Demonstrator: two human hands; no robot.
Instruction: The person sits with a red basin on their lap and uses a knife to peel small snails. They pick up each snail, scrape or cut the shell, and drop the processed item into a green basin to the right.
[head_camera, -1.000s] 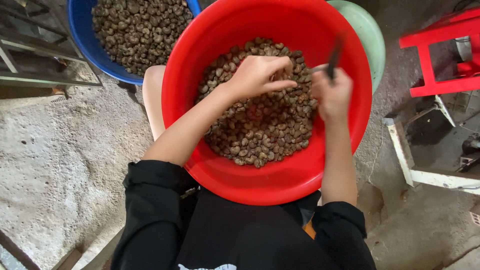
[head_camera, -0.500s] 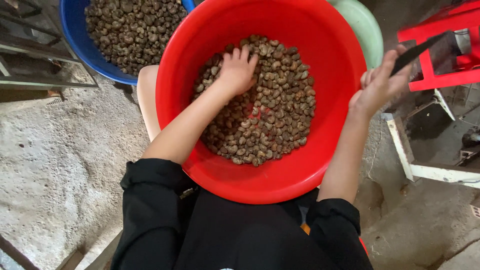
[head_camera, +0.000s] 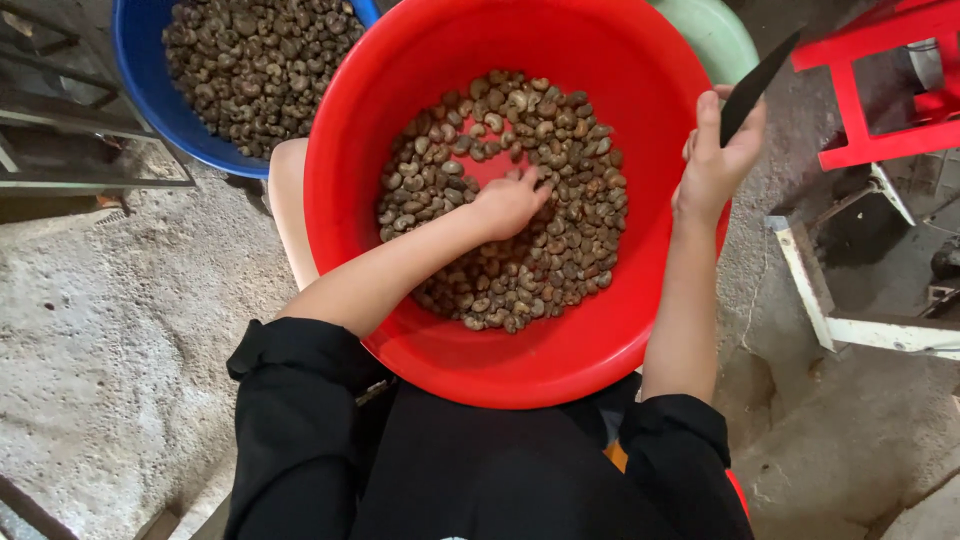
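A big red basin (head_camera: 560, 360) rests on my lap, partly filled with brown cashew nuts (head_camera: 570, 250) in their shells. My left hand (head_camera: 508, 205) lies in the middle of the pile, fingers curled over some nuts; whether it grips one is hidden. My right hand (head_camera: 715, 160) hovers at the basin's right rim and holds a dark knife (head_camera: 757, 85) whose blade points up and right.
A blue basin (head_camera: 150, 90) full of the same nuts stands at the upper left. A pale green basin (head_camera: 715, 35) peeks out behind the red one. A red plastic stool (head_camera: 860, 100) and a white frame (head_camera: 830, 320) stand right, on rough concrete floor (head_camera: 110, 330).
My left hand slid down toward the middle of the pile and curled. My right hand, which swung out of the basin with the knife, has come back to the right rim.
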